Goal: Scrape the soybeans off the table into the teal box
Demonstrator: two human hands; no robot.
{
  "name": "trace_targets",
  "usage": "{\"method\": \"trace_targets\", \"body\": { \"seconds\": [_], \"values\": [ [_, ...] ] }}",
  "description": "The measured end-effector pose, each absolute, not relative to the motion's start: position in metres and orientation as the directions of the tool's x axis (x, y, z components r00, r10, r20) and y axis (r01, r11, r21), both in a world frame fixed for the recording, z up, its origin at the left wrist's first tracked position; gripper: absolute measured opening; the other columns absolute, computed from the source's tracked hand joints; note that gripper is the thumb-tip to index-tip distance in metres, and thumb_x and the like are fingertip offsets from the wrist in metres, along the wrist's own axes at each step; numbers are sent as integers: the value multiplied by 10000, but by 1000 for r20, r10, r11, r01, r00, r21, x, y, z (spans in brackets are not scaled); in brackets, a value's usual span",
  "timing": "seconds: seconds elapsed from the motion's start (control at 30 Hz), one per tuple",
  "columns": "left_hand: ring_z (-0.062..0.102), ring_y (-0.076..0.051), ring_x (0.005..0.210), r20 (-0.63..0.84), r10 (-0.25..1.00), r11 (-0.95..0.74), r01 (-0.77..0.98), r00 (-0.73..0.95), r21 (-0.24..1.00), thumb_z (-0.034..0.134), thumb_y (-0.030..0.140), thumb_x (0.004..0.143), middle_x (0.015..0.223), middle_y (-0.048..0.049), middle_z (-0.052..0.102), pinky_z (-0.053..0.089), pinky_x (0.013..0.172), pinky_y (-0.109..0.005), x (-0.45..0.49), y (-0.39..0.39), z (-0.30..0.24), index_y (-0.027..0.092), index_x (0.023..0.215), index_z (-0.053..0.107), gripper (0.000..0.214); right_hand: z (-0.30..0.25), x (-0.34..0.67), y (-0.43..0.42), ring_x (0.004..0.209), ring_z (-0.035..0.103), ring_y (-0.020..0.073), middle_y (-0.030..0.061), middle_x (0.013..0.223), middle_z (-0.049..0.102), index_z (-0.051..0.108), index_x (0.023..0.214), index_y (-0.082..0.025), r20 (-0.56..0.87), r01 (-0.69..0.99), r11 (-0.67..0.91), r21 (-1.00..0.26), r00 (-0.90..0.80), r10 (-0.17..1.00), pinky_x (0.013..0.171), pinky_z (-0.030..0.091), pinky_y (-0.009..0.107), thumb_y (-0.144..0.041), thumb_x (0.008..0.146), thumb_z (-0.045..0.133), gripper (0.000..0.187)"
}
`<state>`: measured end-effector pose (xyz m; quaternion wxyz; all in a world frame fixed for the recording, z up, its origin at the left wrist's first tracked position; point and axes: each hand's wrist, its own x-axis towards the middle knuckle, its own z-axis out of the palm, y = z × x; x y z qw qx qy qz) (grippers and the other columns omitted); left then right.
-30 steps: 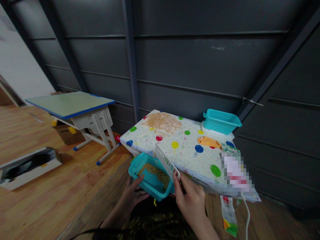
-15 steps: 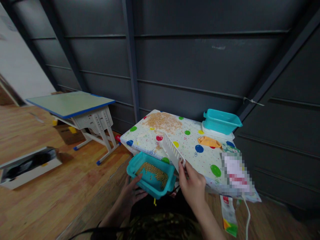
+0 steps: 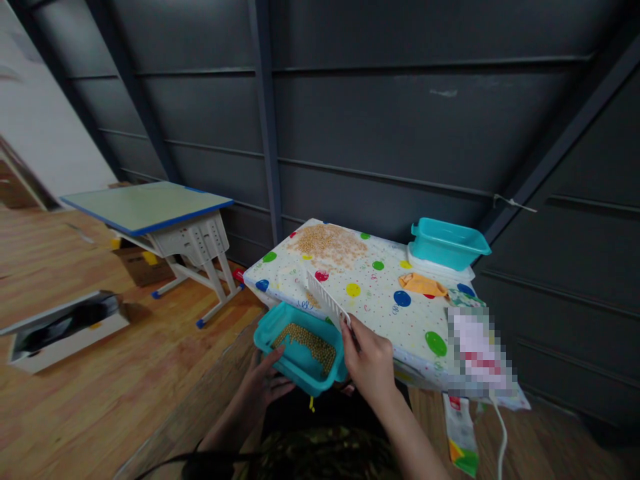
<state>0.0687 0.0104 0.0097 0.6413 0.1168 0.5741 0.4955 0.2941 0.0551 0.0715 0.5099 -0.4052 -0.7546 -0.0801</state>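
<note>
My left hand (image 3: 263, 383) grips the near left side of a turquoise plastic bin (image 3: 267, 320), thumb over its rim. Soybeans (image 3: 310, 343) lie along the bin's far and right sides, leaving part of its bottom bare. In my right hand (image 3: 370, 357) is a white slotted scoop (image 3: 327, 299), held by its near end and tilted on edge. Its far end points up and left over the tablecloth, near a small patch of crumbs (image 3: 313, 300). A spread pile of soybeans and pale bits (image 3: 325, 245) covers the table's far left.
A second turquoise bin (image 3: 450, 245) sits on a white lid at the back right of the dotted tablecloth (image 3: 375, 287). Nearby lie an orange cloth (image 3: 423, 285) and a pixelated packet (image 3: 480, 350). Left stand a desk (image 3: 150, 203) and an open box (image 3: 70, 333). A dark wall rises behind.
My right hand and the scoop have moved left and turned more edge-on, above the bin's far right edge. My left hand still holds the bin. The view has shifted slightly.
</note>
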Motion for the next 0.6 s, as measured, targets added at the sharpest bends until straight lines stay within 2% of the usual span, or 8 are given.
{"method": "trace_targets", "body": {
  "seconds": [0.17, 0.23, 0.43, 0.6],
  "values": [
    [860, -314, 921, -615, 776, 477, -508, -139, 717, 801, 448, 945, 1275, -141, 773, 685, 979, -504, 67, 11, 6, 355, 1648, 343, 844, 70, 291, 43, 692, 845, 212, 111, 936, 882, 839, 1168, -158, 877, 663, 702, -259, -143, 458, 697, 689, 248, -186, 1135, 565, 277],
    [859, -303, 901, -621, 770, 483, -504, -143, 715, 789, 431, 955, 1303, -139, 760, 696, 956, -496, 67, 12, 6, 364, 1642, 344, 821, 71, 290, 36, 723, 855, 227, 121, 972, 885, 831, 1192, -155, 892, 652, 718, -243, -140, 429, 712, 704, 267, -155, 1120, 578, 263],
    [836, -261, 772, -613, 772, 468, -504, -167, 726, 809, 417, 949, 1211, -122, 754, 707, 837, -443, 70, 11, 8, 328, 1661, 334, 860, 76, 288, 21, 730, 856, 227, 106, 964, 884, 821, 1228, -168, 890, 629, 735, -254, -145, 432, 711, 717, 277, -124, 1105, 588, 267],
    [836, -263, 777, -605, 779, 455, -517, -163, 725, 823, 431, 937, 1188, -112, 774, 696, 810, -419, 71, 10, 9, 309, 1657, 344, 874, 80, 285, 17, 704, 850, 223, 105, 943, 881, 814, 1190, -161, 887, 597, 752, -278, -142, 440, 697, 704, 263, -122, 1108, 589, 242]
  ]
}}
